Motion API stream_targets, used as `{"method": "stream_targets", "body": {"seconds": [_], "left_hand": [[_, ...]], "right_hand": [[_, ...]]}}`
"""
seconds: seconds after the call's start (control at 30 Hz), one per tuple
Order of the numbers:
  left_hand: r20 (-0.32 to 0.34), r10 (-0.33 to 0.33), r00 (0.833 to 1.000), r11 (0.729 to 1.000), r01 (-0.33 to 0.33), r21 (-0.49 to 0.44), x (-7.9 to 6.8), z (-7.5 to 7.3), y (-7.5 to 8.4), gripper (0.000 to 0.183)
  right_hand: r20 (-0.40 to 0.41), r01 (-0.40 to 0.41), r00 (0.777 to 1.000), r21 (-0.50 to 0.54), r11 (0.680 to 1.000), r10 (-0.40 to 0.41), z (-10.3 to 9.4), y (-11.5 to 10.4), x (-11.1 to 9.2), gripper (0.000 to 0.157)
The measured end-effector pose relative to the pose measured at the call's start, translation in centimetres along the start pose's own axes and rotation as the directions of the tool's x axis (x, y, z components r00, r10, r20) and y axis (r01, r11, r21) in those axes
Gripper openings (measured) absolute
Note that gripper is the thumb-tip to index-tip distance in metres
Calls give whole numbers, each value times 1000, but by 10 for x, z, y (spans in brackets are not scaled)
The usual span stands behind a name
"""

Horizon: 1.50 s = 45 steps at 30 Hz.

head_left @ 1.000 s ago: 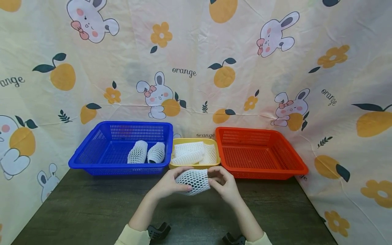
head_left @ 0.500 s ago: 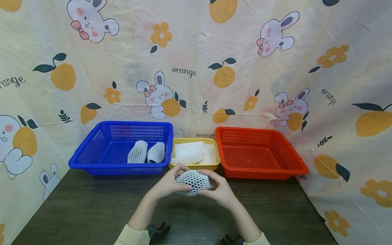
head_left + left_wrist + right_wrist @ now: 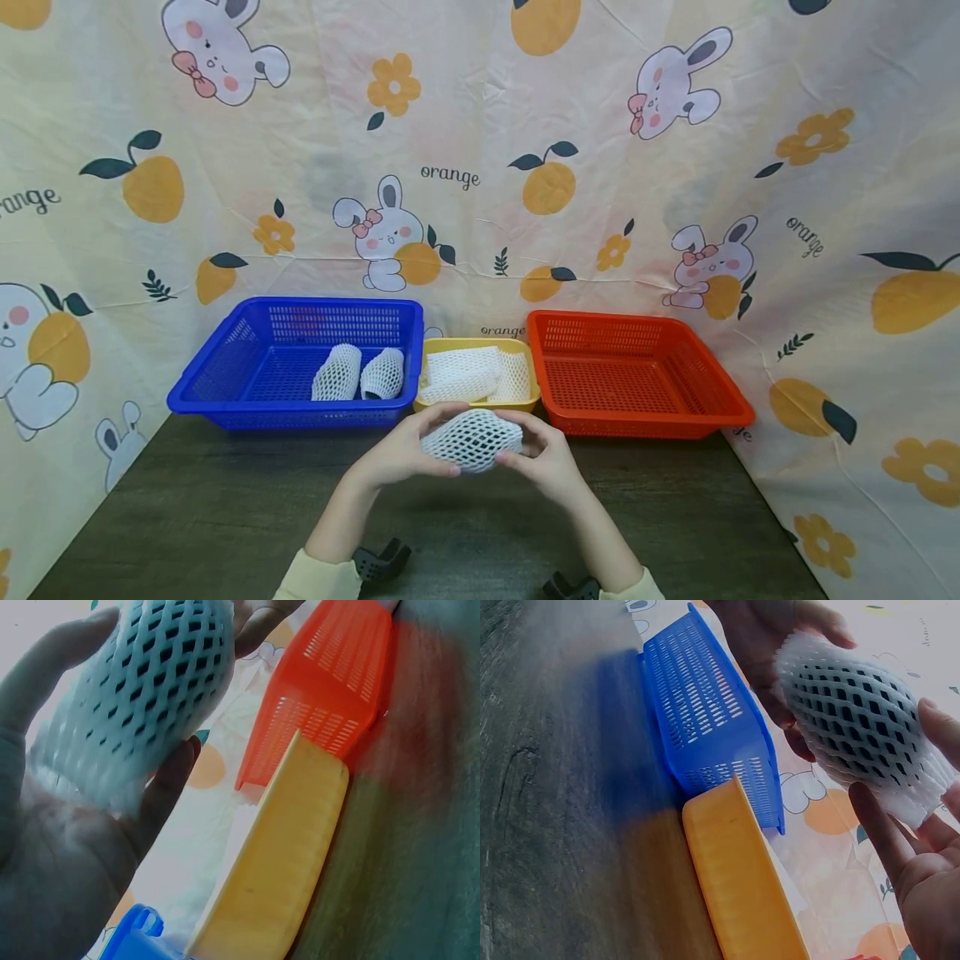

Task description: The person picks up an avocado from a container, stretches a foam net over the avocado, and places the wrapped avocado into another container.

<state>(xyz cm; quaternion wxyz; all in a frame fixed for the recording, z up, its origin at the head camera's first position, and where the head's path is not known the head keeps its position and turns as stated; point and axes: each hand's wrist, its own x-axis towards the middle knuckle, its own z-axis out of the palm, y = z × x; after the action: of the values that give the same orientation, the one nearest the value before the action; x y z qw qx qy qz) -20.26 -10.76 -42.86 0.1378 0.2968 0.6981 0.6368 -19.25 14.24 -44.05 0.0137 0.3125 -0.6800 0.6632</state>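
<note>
A white foam fruit net [image 3: 474,439], stretched round a dark object, is held between both hands above the table. Dark patches show through its mesh in both wrist views, but the kind of object inside is hidden. My left hand [image 3: 405,450] grips the left end, thumb in front and fingers behind. At the other end my right hand [image 3: 551,458] holds the net [image 3: 859,712] with thumb and fingers on either side. The blue basket [image 3: 258,404] has two netted pieces, a longer one [image 3: 337,373] and a shorter one [image 3: 383,375] with a dark end showing.
Behind the hands, a small yellow basket [image 3: 480,408] holds flat white foam nets [image 3: 465,373]. To its right stands a red basket [image 3: 637,379] with nothing in it. A patterned cloth [image 3: 480,250] hangs close behind the baskets. Dark wood tabletop [image 3: 480,533] lies in front.
The right hand has gone from pinching the net's open right end to gripping round that end. The left hand has shifted slightly left along the net. The baskets have stayed put.
</note>
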Motion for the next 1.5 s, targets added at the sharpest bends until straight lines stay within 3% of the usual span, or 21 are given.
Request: {"method": "stream_targets", "body": {"seconds": [0.13,0.37,0.73,1.0,1.3,1.4,1.5], "left_hand": [[-5,45,999,999,-45,-2,-2,-3,0,73],[-88,86,992,996,-87,-13,-3,-3,-2,61],[-137,103,985,995,-105,-1,-5,-4,-2,55],[-167,112,980,994,-111,13,-8,-6,-1,51],[-210,113,971,991,-126,-48,-8,-4,2,61],[-250,136,959,980,-167,-107,-8,-2,0,68],[-296,173,939,952,-236,-193,-8,1,-2,78]], "right_hand": [[-37,-2,999,16,1000,3,-2,-2,-1,47],[-55,27,998,16,1000,-26,-4,-3,-2,48],[-34,26,999,62,998,-24,-4,-3,-3,47],[-42,75,997,81,994,-72,1,-2,-4,45],[-66,72,996,61,996,-68,4,-8,0,45],[-90,84,993,71,994,-77,6,-10,2,47],[-122,97,989,84,992,-86,10,-11,3,48]]}}
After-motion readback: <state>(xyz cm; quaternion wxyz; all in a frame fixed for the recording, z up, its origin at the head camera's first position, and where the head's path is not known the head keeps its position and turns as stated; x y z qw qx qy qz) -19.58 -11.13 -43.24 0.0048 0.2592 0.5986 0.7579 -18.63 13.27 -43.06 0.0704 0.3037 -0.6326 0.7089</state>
